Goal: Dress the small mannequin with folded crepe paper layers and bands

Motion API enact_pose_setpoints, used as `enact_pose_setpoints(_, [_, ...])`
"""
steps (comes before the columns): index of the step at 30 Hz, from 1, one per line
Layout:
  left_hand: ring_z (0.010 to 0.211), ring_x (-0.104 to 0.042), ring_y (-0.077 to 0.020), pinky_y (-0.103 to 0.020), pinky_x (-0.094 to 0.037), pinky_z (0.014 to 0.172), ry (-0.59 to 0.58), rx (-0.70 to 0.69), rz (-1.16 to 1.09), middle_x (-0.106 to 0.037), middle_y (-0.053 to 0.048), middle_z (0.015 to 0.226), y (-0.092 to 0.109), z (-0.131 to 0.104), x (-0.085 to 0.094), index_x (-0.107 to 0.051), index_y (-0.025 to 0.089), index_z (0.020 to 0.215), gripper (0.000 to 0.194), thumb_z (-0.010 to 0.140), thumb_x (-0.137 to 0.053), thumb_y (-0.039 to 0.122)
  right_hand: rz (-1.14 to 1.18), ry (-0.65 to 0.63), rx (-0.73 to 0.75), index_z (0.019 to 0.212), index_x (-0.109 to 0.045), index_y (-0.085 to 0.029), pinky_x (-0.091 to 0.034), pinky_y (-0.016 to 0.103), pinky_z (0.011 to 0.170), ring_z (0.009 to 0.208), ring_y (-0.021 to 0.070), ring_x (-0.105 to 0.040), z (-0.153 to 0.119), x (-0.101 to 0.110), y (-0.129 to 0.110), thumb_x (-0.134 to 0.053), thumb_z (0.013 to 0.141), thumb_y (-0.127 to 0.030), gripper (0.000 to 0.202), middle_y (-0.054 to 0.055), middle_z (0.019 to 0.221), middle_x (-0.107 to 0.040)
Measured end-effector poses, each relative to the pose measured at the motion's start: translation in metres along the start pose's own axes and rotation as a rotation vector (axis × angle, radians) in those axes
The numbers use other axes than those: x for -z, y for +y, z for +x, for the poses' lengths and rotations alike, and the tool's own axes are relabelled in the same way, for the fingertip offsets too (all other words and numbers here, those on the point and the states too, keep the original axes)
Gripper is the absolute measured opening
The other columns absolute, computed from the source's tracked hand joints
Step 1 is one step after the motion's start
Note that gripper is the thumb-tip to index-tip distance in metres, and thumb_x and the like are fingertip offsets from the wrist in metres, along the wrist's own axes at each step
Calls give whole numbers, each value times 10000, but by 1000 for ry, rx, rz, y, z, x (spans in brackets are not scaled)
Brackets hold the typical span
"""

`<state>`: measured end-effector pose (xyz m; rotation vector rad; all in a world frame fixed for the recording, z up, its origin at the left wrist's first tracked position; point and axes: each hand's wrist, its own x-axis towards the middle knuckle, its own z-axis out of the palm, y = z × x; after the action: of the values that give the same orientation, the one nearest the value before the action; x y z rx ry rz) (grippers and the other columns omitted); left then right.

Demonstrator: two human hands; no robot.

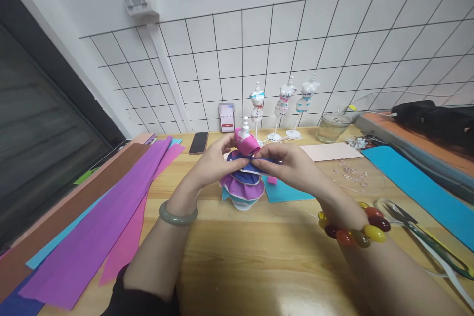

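A small white dress form (pixel 245 129) stands upright on the wooden surface (pixel 222 256), in front of the person and between the two hands. It wears a magenta wrap (pixel 247 144) around the chest and, below that, a tiered skirt: a dark blue layer (pixel 247 177) over a purple ruffle (pixel 244 190), with teal at the bottom.

The left hand (pixel 214 158) comes in from the form's left side, its thumb pressing on the dark blue layer at the waist and its other fingers curled around the side and partly hidden. The right hand (pixel 291 164) pinches the same layer from the other side between thumb and index finger; the two thumb tips nearly meet at the front. A pale green bangle (pixel 178 218) circles the left wrist, and a bracelet of large coloured beads (pixel 361 238) the right.

Behind the form, three more dress forms (pixel 283 102) stand near the wall grid (pixel 207 59), with a phone (pixel 227 119) propped upright beside them and another phone (pixel 199 142) lying flat. A teal sheet (pixel 287 191) lies beneath the right hand. Long purple sheets (pixel 99 227) overlap brown sheets (pixel 99 185) on the left; on the right are scattered small gems (pixel 353 174), a glass jar (pixel 333 128), a blue sheet (pixel 418 187) and green-handled scissors (pixel 439 249).
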<state>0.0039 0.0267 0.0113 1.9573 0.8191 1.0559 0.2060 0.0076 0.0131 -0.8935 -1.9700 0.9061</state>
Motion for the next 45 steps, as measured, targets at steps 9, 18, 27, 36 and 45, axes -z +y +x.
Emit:
enact_pose_setpoints(9, [1117, -549, -238, -392, -413, 991, -38, -21, -90, -604, -101, 1162, -5, 1, 2, -546, 164, 1160, 481, 725, -734, 245, 175, -27, -45, 845, -708, -195, -503, 277, 641, 714, 151, -609, 0, 3, 6, -695, 761, -367, 193, 22, 790, -687])
enact_pose_setpoints(18, [1133, -550, -253, -373, -428, 957, -40, 3, -115, -591, -105, 1229, -6, 2, 3, -581, 174, 1124, 478, 690, -766, 251, 277, 46, -165, 773, -666, -190, -498, 283, 611, 660, 144, -604, 4, -3, 11, -761, 676, -392, 244, 15, 723, -666])
enact_pose_setpoints(27, [1112, -560, -254, -392, -422, 962, -39, -1, -114, -614, -98, 1183, -4, 2, 2, -598, 180, 1104, 476, 673, -776, 270, 281, 47, -164, 770, -638, -191, -490, 291, 598, 652, 150, -593, 6, -4, 11, -754, 675, -413, 268, 13, 712, -644])
enact_pose_setpoints(36, [1062, -576, -228, -378, -426, 956, 7, 6, -56, -645, -85, 1101, 2, 0, -2, -605, 171, 1059, 433, 681, -769, 304, 279, 89, -199, 707, -585, -186, -474, 247, 534, 582, 121, -573, 7, -6, 5, -803, 602, -382, 311, -11, 643, -620])
enact_pose_setpoints(45, [1020, -596, -234, -357, -438, 918, 96, 55, 35, -675, -68, 1036, 7, 1, -7, -649, 171, 1013, 393, 683, -754, 356, 219, 26, -124, 807, -604, -188, -512, 290, 593, 658, 151, -606, 5, -2, 5, -719, 712, -432, 286, 10, 729, -638])
